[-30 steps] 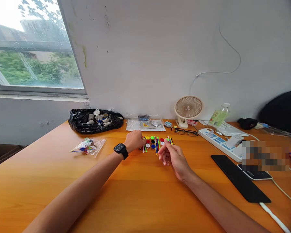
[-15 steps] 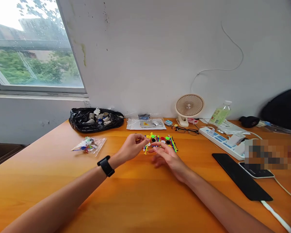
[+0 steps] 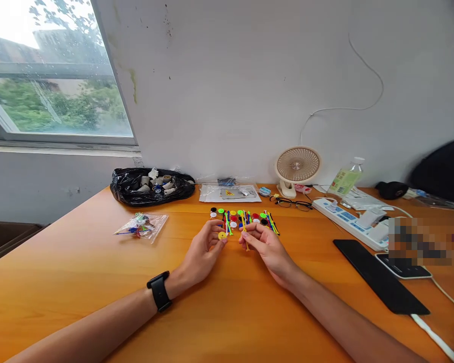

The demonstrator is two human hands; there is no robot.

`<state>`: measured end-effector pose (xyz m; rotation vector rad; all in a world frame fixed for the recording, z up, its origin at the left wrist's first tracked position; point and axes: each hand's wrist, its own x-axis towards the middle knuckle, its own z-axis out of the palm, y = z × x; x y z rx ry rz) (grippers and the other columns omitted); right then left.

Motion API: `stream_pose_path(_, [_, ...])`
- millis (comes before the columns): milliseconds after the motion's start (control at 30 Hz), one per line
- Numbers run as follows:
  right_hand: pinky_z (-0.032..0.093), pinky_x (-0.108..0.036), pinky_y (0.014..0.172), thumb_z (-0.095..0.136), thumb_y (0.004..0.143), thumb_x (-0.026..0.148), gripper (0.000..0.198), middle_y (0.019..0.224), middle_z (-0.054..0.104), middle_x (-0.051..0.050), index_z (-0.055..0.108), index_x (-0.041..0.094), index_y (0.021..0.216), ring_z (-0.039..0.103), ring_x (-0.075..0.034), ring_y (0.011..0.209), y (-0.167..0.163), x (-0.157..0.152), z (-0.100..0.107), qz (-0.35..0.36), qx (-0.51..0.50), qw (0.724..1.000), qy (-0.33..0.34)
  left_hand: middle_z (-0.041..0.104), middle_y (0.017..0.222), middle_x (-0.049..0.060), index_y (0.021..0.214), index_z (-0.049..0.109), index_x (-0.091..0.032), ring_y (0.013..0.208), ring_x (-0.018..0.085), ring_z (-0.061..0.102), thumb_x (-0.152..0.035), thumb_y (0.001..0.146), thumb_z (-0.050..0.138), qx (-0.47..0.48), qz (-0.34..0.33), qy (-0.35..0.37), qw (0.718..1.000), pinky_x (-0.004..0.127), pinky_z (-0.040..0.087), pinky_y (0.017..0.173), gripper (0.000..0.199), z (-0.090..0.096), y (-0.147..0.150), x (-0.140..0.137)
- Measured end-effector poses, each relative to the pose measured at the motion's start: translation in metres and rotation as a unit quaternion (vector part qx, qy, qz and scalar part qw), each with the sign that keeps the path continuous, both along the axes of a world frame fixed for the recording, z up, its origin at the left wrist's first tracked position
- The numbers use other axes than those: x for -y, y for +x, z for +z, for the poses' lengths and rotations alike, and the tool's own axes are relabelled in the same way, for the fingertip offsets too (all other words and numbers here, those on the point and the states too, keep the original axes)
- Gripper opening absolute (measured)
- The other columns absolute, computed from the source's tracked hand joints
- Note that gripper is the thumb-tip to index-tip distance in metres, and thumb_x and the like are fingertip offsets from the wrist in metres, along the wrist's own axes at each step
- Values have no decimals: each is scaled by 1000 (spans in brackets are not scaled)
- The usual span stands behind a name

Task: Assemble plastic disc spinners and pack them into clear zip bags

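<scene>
My left hand (image 3: 202,252), with a black band on its wrist, pinches a small round yellow disc (image 3: 222,235) between thumb and fingers. Close by on the right, my right hand (image 3: 267,247) grips a thin yellow plastic stick (image 3: 247,243), held nearly upright with its lower end showing below the fingers. Behind both hands, small round discs in several colours, such as a red disc (image 3: 233,218), lie in rows on the table. Bundles of coloured sticks (image 3: 272,223) lie among and beside them. My fingers cover part of these rows.
A clear bag of small parts (image 3: 142,227) lies to the left, before a black plastic bag (image 3: 153,186). Along the back stand a fan (image 3: 297,166) and glasses (image 3: 290,202). On the right are a power strip (image 3: 348,222), a bottle (image 3: 346,176) and a black pad (image 3: 380,276).
The yellow stick has passed from my left hand to my right. My left hand has drawn back slightly and down, and now holds a yellow disc. The view has shifted slightly.
</scene>
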<state>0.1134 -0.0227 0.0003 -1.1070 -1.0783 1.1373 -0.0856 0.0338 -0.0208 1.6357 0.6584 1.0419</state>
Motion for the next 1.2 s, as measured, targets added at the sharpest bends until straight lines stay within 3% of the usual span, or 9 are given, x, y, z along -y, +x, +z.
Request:
stream_pose_path(100, [50, -28, 74, 82, 84, 49, 34, 85, 71, -2, 73, 20, 99, 64, -17, 81, -1, 1, -1, 12, 57, 998, 29, 73, 109, 10, 111, 65, -16, 94, 19, 71, -45, 85, 81, 36, -43, -86, 995, 32, 57, 90, 42, -7, 0, -6])
stream_pose_path(200, [51, -31, 76, 74, 91, 46, 27, 82, 68, -2, 78, 22, 101, 64, -19, 84, -4, 3, 2, 22, 131, 989, 65, 75, 96, 7, 100, 68, -14, 88, 18, 72, -43, 79, 87, 38, -48, -111, 992, 30, 58, 85, 41, -7, 0, -8])
stream_pose_path(367, [52, -36, 93, 59, 100, 36, 23, 103, 72, -6, 78, 24, 107, 66, -23, 102, -5, 10, 4, 42, 228, 964, 129, 77, 91, 7, 118, 71, -15, 81, 17, 71, -45, 82, 84, 0, -55, -110, 992, 28, 56, 76, 49, 0, -4, -3])
stream_pose_path(467, [52, -37, 98, 59, 102, 34, 24, 116, 72, -7, 73, 27, 119, 67, -24, 109, -7, 13, 0, 50, 231, 963, 132, 79, 105, 10, 117, 74, -16, 92, 21, 73, -46, 83, 83, -9, -68, -95, 993, 30, 57, 80, 46, 4, -5, 0])
stream_pose_path(667, [54, -34, 89, 60, 100, 30, 24, 102, 72, -5, 68, 26, 122, 68, -22, 97, -10, 14, -2, 32, 248, 959, 134, 77, 117, 14, 117, 76, -16, 107, 26, 71, -44, 84, 82, -21, -63, -57, 996, 36, 59, 91, 44, 4, -6, 2])
stream_pose_path(933, [52, -32, 82, 58, 100, 24, 22, 96, 70, -3, 68, 26, 120, 66, -19, 87, -14, 20, 4, 45, 287, 946, 145, 77, 115, 10, 121, 74, -20, 105, 24, 72, -38, 91, 76, -57, -59, 44, 996, 37, 57, 97, 35, 4, -12, 7])
stream_pose_path(1200, [52, -32, 81, 60, 100, 27, 24, 93, 70, -3, 68, 27, 123, 67, -20, 86, -12, 19, 4, 52, 292, 943, 153, 78, 115, 9, 116, 77, -20, 105, 24, 73, -42, 95, 71, -88, -64, 51, 993, 35, 58, 95, 31, 5, -14, 7])
